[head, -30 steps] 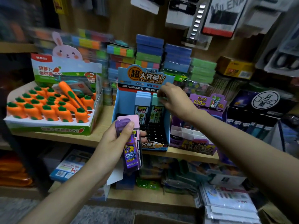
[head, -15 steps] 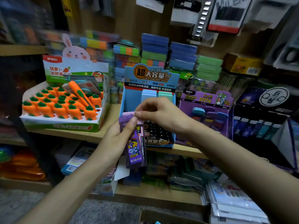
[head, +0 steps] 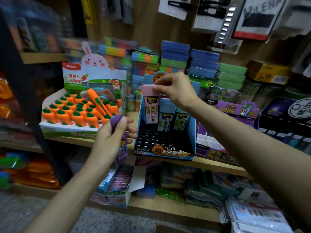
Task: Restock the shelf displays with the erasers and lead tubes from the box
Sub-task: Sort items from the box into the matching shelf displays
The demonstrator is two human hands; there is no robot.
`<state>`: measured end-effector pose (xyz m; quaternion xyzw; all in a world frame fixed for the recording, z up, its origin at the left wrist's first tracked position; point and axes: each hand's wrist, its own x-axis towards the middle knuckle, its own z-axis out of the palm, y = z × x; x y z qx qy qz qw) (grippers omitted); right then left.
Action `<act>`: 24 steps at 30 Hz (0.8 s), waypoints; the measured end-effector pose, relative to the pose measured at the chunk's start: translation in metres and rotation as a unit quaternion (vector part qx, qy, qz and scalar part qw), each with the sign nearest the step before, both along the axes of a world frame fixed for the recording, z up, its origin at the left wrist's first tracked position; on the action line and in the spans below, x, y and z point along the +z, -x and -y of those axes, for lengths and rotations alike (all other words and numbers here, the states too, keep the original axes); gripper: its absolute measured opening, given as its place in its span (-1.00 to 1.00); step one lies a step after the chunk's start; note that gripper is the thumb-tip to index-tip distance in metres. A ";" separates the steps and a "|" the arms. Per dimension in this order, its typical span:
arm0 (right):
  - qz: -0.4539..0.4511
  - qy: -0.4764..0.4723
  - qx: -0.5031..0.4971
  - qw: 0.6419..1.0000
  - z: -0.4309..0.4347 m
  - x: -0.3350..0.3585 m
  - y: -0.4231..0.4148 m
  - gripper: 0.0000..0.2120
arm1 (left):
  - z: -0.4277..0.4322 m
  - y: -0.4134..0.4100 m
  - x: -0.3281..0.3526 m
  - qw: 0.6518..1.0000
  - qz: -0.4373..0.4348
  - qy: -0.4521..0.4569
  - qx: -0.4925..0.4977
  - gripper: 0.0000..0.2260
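Note:
My right hand (head: 175,89) pinches the pink cap of a lead tube (head: 151,105) and holds it upright over the back left slots of the blue lead display box (head: 165,150). Two tubes stand there, one blue-capped (head: 165,115) and one green-capped (head: 180,120). The front rows of black slots hold nothing. My left hand (head: 111,140) grips purple lead tubes (head: 122,145) in front of the shelf edge, left of the blue box. How many tubes it grips is hidden by the fingers.
A carrot eraser display (head: 79,113) sits on the wooden shelf (head: 210,163) to the left. A purple lead display (head: 223,132) stands to the right. Stacked colourful boxes (head: 175,58) fill the back. Packets crowd the lower shelf (head: 168,204).
My right hand took the pink-capped tube from the stack in my left hand and lifted it up to the blue display box. My left hand stayed low with the purple tubes.

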<state>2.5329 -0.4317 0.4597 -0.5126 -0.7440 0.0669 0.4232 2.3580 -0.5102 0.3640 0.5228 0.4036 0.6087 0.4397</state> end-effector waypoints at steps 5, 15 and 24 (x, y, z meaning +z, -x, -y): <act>-0.126 0.036 -0.012 0.991 -0.016 -0.012 0.001 -0.81 | 0.004 -0.003 0.003 1.000 0.000 -0.003 -0.008 -0.81; -0.078 0.068 -0.003 0.995 -0.020 -0.030 -0.008 -0.80 | 0.003 -0.005 0.003 1.000 -0.007 -0.001 -0.010 -0.80; 0.072 0.011 -0.051 0.996 -0.026 -0.036 -0.002 -0.84 | 0.003 -0.008 0.000 0.999 -0.018 0.000 -0.027 -0.81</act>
